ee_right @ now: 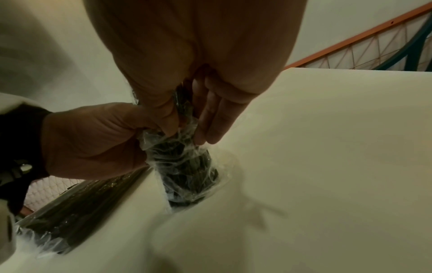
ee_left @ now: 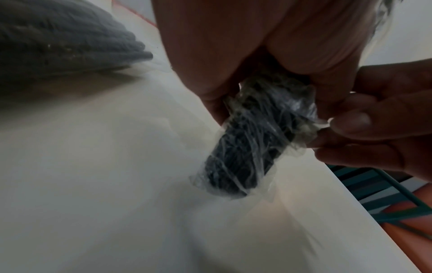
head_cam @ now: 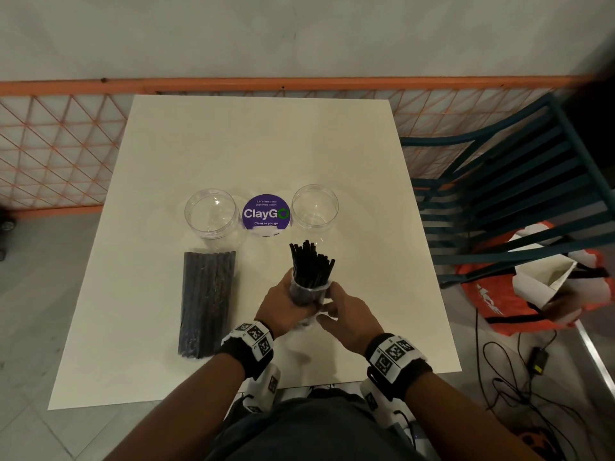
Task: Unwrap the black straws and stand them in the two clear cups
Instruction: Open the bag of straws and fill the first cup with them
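Note:
A bundle of black straws (head_cam: pixel 311 264) stands nearly upright over the white table (head_cam: pixel 233 144), its upper half sticking out of a clear plastic wrapper (head_cam: pixel 307 296). My left hand (head_cam: pixel 281 307) grips the wrapped lower part from the left. My right hand (head_cam: pixel 346 314) pinches the wrapper's film from the right, thumb against fingers (ee_right: pixel 210 118). In the left wrist view the wrapped bundle (ee_left: pixel 247 147) reaches down to the tabletop, with the right hand (ee_left: pixel 385 120) on the crinkled film. In the right wrist view the wrapped bundle (ee_right: pixel 187 170) shows between both hands.
A second, sealed pack of dark straws (head_cam: pixel 208 301) lies flat to the left. Behind stand two clear open jars (head_cam: pixel 212 212) (head_cam: pixel 315 206) with a purple round sticker (head_cam: pixel 266 212) between them. A teal slatted chair (head_cam: pixel 519 194) and an orange bag (head_cam: pixel 499 307) stand to the right.

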Demonstrator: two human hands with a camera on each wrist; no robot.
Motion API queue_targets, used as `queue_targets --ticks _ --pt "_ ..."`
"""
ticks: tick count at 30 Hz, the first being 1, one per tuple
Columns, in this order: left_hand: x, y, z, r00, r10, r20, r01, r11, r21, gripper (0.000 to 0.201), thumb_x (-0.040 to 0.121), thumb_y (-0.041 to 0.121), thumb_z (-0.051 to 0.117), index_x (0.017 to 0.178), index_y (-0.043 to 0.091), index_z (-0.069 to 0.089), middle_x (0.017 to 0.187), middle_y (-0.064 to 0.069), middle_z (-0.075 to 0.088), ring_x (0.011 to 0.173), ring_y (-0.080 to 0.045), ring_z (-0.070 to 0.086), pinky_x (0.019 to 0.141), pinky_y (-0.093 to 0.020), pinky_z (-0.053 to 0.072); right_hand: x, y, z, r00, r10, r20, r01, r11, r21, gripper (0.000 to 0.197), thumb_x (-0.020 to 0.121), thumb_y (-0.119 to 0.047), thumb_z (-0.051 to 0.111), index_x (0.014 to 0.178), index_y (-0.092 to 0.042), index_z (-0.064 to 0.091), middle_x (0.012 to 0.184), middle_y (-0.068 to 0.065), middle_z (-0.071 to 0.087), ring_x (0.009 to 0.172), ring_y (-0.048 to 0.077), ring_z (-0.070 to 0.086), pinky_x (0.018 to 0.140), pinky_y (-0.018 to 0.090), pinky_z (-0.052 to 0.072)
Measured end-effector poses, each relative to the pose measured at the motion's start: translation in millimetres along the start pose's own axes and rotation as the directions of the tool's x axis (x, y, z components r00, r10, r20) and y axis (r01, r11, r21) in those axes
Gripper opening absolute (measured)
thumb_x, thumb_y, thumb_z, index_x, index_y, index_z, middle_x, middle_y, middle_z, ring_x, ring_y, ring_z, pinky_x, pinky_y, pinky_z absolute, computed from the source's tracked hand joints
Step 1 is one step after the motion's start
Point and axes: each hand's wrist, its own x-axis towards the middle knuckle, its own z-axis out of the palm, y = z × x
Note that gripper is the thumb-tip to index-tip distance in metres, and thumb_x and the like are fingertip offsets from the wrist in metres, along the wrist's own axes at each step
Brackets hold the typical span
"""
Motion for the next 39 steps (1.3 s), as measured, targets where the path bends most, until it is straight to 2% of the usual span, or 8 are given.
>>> queue_targets --ticks 9,13,16,19,22,25,34,39 --pt "-8 30 -36 0.985 0.043 0.169 0.021 0.933 -0.360 0.047 0.067 0.020 0.082 0.110 0.007 0.070 0.102 -0.008 0.077 0.098 -0.023 0.073 0.093 -0.046 0.056 -11 4 -25 0.940 -0.304 -0.155 0.250 0.922 -0.294 0.067 0.089 -0.026 0.055 0.150 -0.030 0.028 0.143 -0.003 0.047 0.112 0.014 0.058 0.087 0.039 0.055" --pt "-12 51 -46 0.952 0.139 0.273 -0.019 0.916 -0.401 0.048 0.073 0.018 0.079 0.118 0.010 0.066 0.117 -0.019 0.071 0.113 -0.036 0.066 0.102 -0.060 0.048 0 -15 -45 0.614 -0.765 -0.196 0.398 0.515 -0.759 0.073 0.086 -0.015 0.061 0.151 -0.016 0.028 0.153 0.010 0.034 0.134 0.037 0.045 0.105 0.055 0.042" --pt "16 71 -16 0.980 -0.051 -0.190 0.051 0.999 -0.003 0.051 0.078 0.007 0.074 0.124 0.008 0.053 0.132 -0.027 0.060 0.122 -0.046 0.059 0.100 -0.066 0.046 13 -36 -53 0.492 -0.849 0.193 0.540 0.124 -0.832 0.066 0.095 -0.011 0.042 0.155 -0.014 0.016 0.159 0.008 0.027 0.146 0.034 0.026 0.118 0.055 0.023" --pt "44 119 61 0.613 0.223 -0.758 0.096 0.931 0.352 0.038 0.090 -0.005 0.054 0.125 0.001 0.042 0.133 -0.031 0.059 0.122 -0.048 0.059 0.098 -0.064 0.048 30 -51 -63 0.460 -0.809 0.364 0.588 -0.029 -0.808 0.058 0.097 -0.012 0.039 0.153 -0.017 0.027 0.157 0.009 0.036 0.147 0.032 0.028 0.121 0.050 0.017" --pt "-8 119 -33 0.976 -0.118 -0.185 0.127 0.991 0.037 0.026 0.097 -0.007 0.045 0.118 0.005 0.052 0.117 -0.023 0.071 0.123 -0.044 0.059 0.097 -0.044 0.055 44 -64 -74 0.384 -0.850 0.360 0.618 -0.053 -0.784 0.046 0.100 -0.015 0.041 0.146 -0.016 0.044 0.144 0.008 0.054 0.139 0.032 0.043 0.119 0.049 0.026" --pt "-31 118 -76 0.870 0.210 0.446 -0.067 0.946 -0.316 0.043 0.080 0.001 0.073 0.115 0.022 0.060 0.114 -0.001 0.070 0.123 -0.020 0.061 0.094 -0.021 0.053 61 -76 -83 0.326 -0.896 0.302 0.637 -0.028 -0.771 0.040 0.101 -0.017 0.044 0.139 -0.012 0.052 0.126 0.008 0.065 0.127 0.032 0.054 0.116 0.049 0.032" --pt "-12 143 -114 0.953 0.119 0.278 0.019 0.894 -0.447 0.069 0.080 0.077 0.049 0.113 0.021 0.072 0.117 -0.004 0.072 0.116 -0.018 0.064 0.113 -0.046 0.036 100 -107 -111 0.394 -0.917 -0.059 0.624 0.314 -0.716 0.027 0.094 -0.030 0.057 0.099 -0.007 0.071 0.096 0.011 0.072 0.095 0.027 0.067 0.102 0.044 0.047" --pt "-2 173 -115 0.997 0.049 -0.055 -0.065 0.939 -0.336 0.035 0.105 0.020 0.043 0.130 -0.001 0.056 0.135 -0.022 0.057 0.092 -0.011 0.059 0.075 -0.015 0.051 108 -116 -120 0.772 -0.526 -0.357 0.339 0.815 -0.469 0.031 0.089 -0.018 0.066 0.115 -0.002 0.063 0.108 0.009 0.065 0.095 0.014 0.051 0.087 0.016 0.033"
